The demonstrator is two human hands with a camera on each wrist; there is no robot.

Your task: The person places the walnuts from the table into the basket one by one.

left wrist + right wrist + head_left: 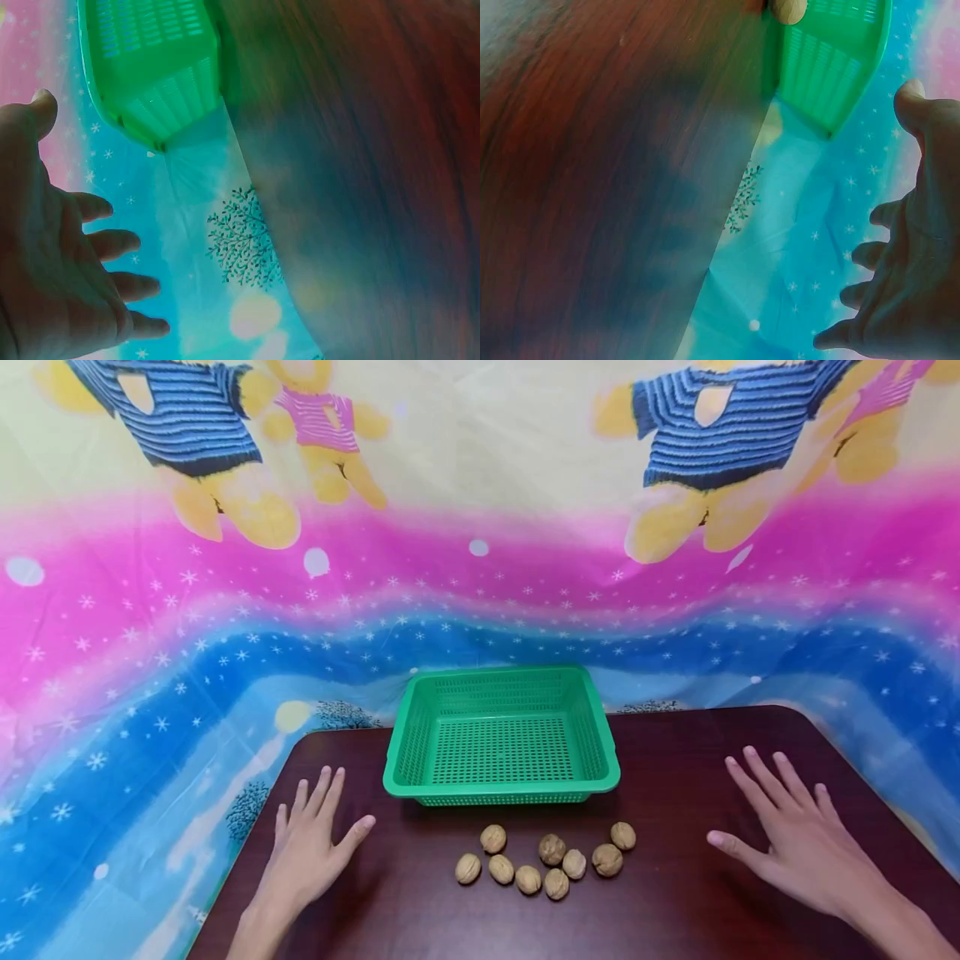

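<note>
Several brown walnuts (528, 880) lie loose in a scattered band on the dark table. Just behind them stands a green plastic basket (502, 789) with slotted walls and a perforated floor; no walnut shows inside it. To the left of the walnuts is my left hand (307, 852), palm down with fingers spread, holding nothing. My right hand (806, 847) is over the table's right side, its fingers likewise spread and nothing in them. In the right wrist view one walnut (788, 9) shows at the top edge beside the basket (821, 75).
The dark wooden table (675, 752) has rounded far corners. A printed cloth (480, 585) with bears and snowflakes hangs behind it and along its sides, close to the basket's back rim.
</note>
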